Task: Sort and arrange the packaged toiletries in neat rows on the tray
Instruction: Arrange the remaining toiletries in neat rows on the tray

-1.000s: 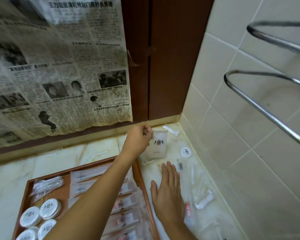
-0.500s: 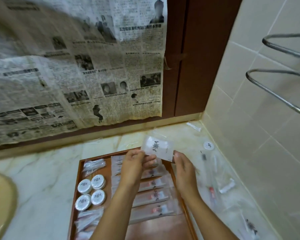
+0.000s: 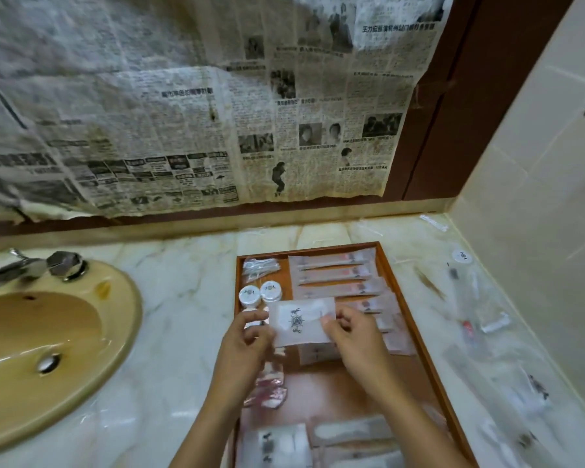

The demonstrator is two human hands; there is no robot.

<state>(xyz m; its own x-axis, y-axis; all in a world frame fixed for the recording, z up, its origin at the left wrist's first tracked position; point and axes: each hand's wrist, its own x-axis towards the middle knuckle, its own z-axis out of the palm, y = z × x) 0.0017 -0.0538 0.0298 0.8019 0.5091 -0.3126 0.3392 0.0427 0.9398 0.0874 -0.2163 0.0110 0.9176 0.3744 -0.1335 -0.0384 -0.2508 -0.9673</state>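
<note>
We log 1 white sachet (image 3: pixel 301 320), dark emblem, text unreadable, long axis left-right, held over wooden tray (image 3: pixel 416 332), left hand (image 3: pixel 245 346) & right hand (image 3: pixel 353 336) each pinching an end.

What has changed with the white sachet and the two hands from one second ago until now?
The left hand picked the white sachet off the counter beyond the tray and carried it back over the tray. The right hand, earlier flat on the counter, came up and now pinches its other end. The long packets and round tins in the tray stayed in place.
</note>
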